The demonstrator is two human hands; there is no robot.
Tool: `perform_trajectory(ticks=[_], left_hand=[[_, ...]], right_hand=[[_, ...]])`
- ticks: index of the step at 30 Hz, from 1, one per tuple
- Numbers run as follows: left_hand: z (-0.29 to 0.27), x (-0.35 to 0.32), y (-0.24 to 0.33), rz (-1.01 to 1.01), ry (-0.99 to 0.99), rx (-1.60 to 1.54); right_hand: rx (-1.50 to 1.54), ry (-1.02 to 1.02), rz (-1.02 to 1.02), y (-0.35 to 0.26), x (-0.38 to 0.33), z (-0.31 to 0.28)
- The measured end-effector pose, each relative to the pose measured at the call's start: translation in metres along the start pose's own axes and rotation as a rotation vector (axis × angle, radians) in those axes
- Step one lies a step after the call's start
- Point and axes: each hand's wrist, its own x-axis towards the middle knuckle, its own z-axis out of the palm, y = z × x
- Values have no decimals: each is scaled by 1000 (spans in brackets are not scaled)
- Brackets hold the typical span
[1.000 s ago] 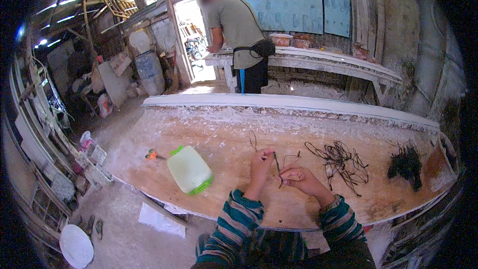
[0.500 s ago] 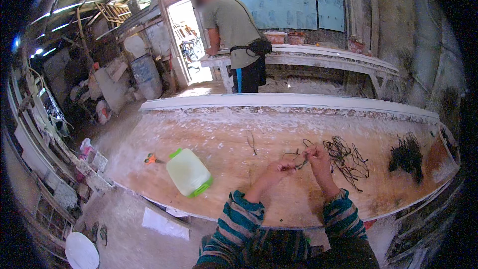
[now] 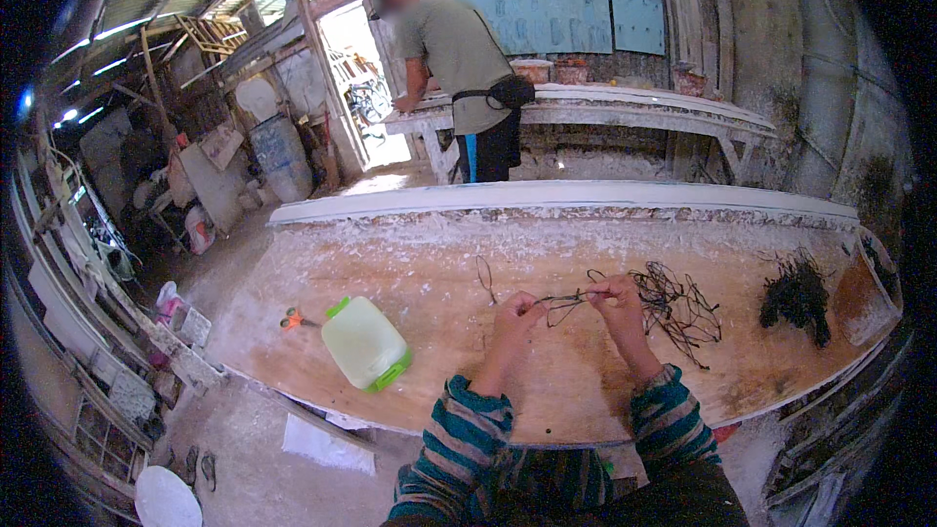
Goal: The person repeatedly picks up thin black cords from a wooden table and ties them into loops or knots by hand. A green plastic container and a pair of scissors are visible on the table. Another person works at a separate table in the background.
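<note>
A long wooden workbench (image 3: pixel 410 263), dusted white, is stretching across the view, and everything here is placed against it. At its left end, small orange-handled scissors (image 3: pixel 292 318) are lying flat on the top. Just right of them a pale plastic jug with green cap and handle (image 3: pixel 365 343) is lying on its side near the bench's front edge. Toward the middle of the bench, a single loose loop of dark wire (image 3: pixel 484 276) is resting on the surface, apart from the hands.

The person's left hand (image 3: pixel 514 315) is hovering over the bench's middle, its fingertips pressed together and pinching one end of a thin dark strand (image 3: pixel 564 301). The strand is running across to the right hand (image 3: pixel 617 298), whose fingers are likewise closed on its other end, so the piece is being held between both hands just above the wood. Immediately right of that hand a tangle of dark wires (image 3: pixel 678 304) is lying spread on the bench top. Farther toward the right end, a denser black clump (image 3: pixel 798 295) is sitting well apart from the tangle.

Beyond the bench's far edge, another person (image 3: pixel 464 68) is leaning over a white table (image 3: pixel 625 107).
</note>
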Motion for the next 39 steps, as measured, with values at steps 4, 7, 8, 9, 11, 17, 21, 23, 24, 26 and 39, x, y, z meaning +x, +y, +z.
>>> perform_trajectory(ticks=[4,7,8,9,11,17,21,23,24,26,39], left_hand=[[-11,14,-22,93,223,-163],[-16,20,-25,70,239,-276],[-16,19,-24,98,253,-262],[-16,18,-23,125,268,-248],[-17,18,-26,134,291,-260],[-14,14,-22,138,220,-182],[-11,11,-15,110,178,23],[-11,11,-19,105,123,-7],[-11,11,-20,104,97,-23],[-3,2,-7,143,80,159],[10,-22,8,66,-769,-21]], right_hand=[[139,-289,93,-24,-6,6],[304,-551,12,-32,-16,14],[292,-622,-21,-39,-18,16],[279,-692,-55,-47,-20,16],[301,-769,-39,-58,-23,17],[297,-775,-16,-55,-21,15],[312,-669,63,-48,-27,17],[281,-623,61,-49,-27,17],[285,-630,76,-50,-26,17],[278,-597,105,-47,-25,15],[112,111,15,6,6,4]])
